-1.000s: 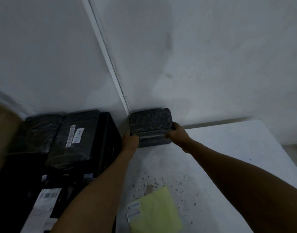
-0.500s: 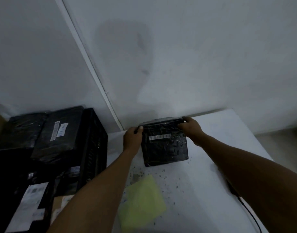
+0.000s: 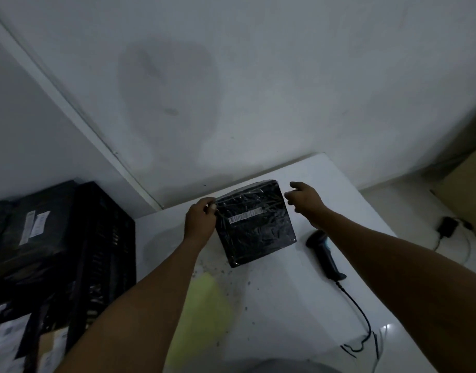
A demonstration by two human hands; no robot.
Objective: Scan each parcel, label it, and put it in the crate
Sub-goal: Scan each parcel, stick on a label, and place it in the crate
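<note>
A black plastic-wrapped parcel lies flat on the white table, its barcode strip facing up. My left hand grips the parcel's upper left corner. My right hand hovers just off the parcel's upper right corner, fingers relaxed and holding nothing. A black handheld scanner lies on the table to the right of the parcel, its cable trailing toward me. The black crate stands left of the table, with a labelled black parcel on top of its load.
A yellow-green sheet lies on the table near me, blurred. More labelled parcels sit at the lower left. A power adapter and cables lie on the floor at right, beside a brown box. White walls close off the far side.
The parcel came from the wall corner, was tipped over and now lies flat, barcode up. My right hand has let go of it. The view has swung right, bringing the scanner into view.
</note>
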